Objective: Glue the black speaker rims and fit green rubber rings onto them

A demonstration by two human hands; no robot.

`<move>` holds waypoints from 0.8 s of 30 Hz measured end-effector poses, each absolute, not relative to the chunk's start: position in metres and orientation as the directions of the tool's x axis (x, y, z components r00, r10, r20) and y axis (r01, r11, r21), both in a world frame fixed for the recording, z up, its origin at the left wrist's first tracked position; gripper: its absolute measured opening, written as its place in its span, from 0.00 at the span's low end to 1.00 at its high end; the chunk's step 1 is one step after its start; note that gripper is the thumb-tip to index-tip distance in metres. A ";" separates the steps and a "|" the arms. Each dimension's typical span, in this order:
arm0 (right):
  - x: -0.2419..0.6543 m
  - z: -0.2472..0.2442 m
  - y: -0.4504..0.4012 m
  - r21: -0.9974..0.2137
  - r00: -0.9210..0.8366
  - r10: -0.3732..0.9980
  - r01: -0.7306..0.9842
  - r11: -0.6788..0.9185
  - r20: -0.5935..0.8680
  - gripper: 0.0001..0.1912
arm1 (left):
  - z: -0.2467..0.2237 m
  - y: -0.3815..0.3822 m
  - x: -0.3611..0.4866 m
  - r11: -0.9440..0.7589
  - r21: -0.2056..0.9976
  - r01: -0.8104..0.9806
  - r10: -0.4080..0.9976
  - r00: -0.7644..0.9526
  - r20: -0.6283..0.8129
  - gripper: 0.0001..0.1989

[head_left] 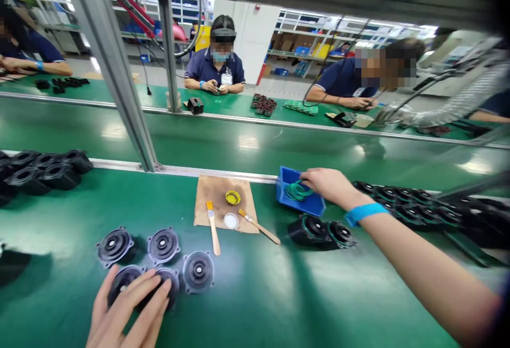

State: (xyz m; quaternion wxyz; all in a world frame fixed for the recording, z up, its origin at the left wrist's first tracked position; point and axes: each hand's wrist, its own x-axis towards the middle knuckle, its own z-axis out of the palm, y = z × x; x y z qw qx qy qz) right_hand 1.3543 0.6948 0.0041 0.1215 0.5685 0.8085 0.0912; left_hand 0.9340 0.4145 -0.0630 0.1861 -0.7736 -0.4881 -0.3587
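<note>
My left hand [133,311] lies with fingers spread over two black round housings in the near row, partly hiding them. Around it stand more housings: one at the back left [115,246], another at the back middle [163,245] and a third to the right [199,271]. My right hand [329,182], with a blue band at the wrist, reaches over the rim of a blue bin [285,199]. Its fingertips are pinched together at the thin green rings [297,191] inside. Two housings with green rings [313,228] stand just in front of the bin.
A stained cardboard sheet [203,215] carries a yellow-rimmed cup [233,197], a white lid [231,221] and two brushes [214,234]. Black housings [59,170] stand at left, more [414,204] at right. A metal post [115,71] rises ahead; co-workers sit beyond.
</note>
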 end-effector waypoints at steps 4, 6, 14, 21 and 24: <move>1.326 0.018 0.667 0.142 -0.382 0.902 0.922 0.359 0.201 0.13 | -0.052 0.410 0.930 -0.386 0.184 0.904 0.648 0.124 0.751 0.16; 1.289 0.021 0.642 -0.123 -0.458 0.768 0.819 0.560 0.447 0.13 | -0.046 0.409 0.931 -0.345 0.308 0.886 0.682 0.012 0.731 0.15; 1.111 0.006 0.538 -0.529 -0.641 0.560 0.270 0.805 0.525 0.08 | -0.025 0.432 0.950 -0.162 0.986 -0.048 0.963 -0.224 0.148 0.26; 1.093 -0.008 0.542 -0.931 -0.669 0.731 0.166 0.325 0.136 0.10 | -0.023 0.438 0.932 -0.035 0.996 -0.076 0.950 -0.312 0.010 0.21; 1.093 -0.012 0.551 -0.956 -0.655 0.751 0.158 0.245 0.084 0.13 | -0.025 0.435 0.918 -0.049 0.998 0.038 0.929 -0.366 0.060 0.18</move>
